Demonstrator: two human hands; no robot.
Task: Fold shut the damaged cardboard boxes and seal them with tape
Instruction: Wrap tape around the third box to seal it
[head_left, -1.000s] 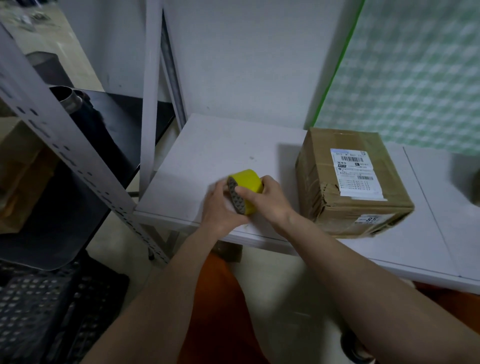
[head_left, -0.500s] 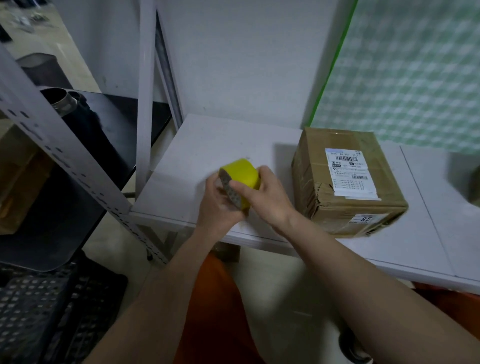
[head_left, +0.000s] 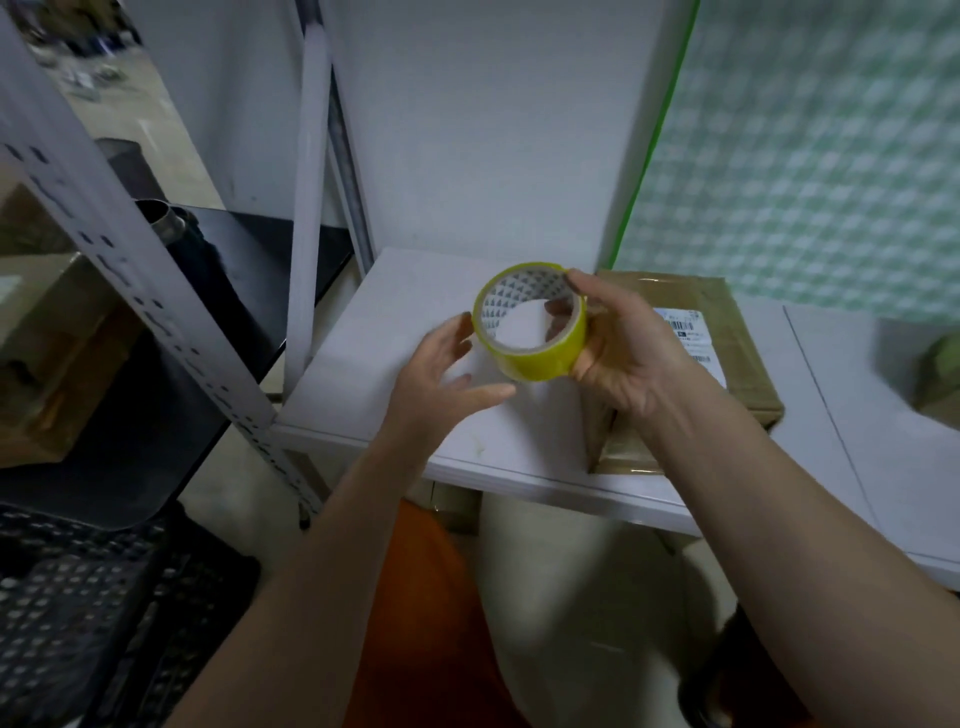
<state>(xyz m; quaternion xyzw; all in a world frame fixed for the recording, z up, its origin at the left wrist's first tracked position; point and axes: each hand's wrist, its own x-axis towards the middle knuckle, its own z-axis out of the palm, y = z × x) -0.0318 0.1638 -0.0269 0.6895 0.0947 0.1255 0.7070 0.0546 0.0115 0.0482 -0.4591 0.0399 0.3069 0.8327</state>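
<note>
A yellow tape roll (head_left: 545, 358) is held up above the white table (head_left: 395, 332), its open core facing me. My right hand (head_left: 618, 348) grips the roll, thumb on its top rim and fingers through the core. My left hand (head_left: 441, 379) is beside the roll's left edge, fingers loosely spread, fingertips at or near the rim, holding nothing. A brown cardboard box (head_left: 727, 338) with a white shipping label sits on the table behind my right hand, partly hidden by it.
A grey perforated shelf post (head_left: 130, 270) slants across the left, with a black shelf (head_left: 249, 249) and a cardboard box (head_left: 52, 353) behind it. A black crate (head_left: 78, 613) sits low left. Another brown object (head_left: 940, 374) lies at the right edge.
The tape roll rose from just above the table and turned so its core faces me. My left hand let go of it and opened. The camera view shifted left and down.
</note>
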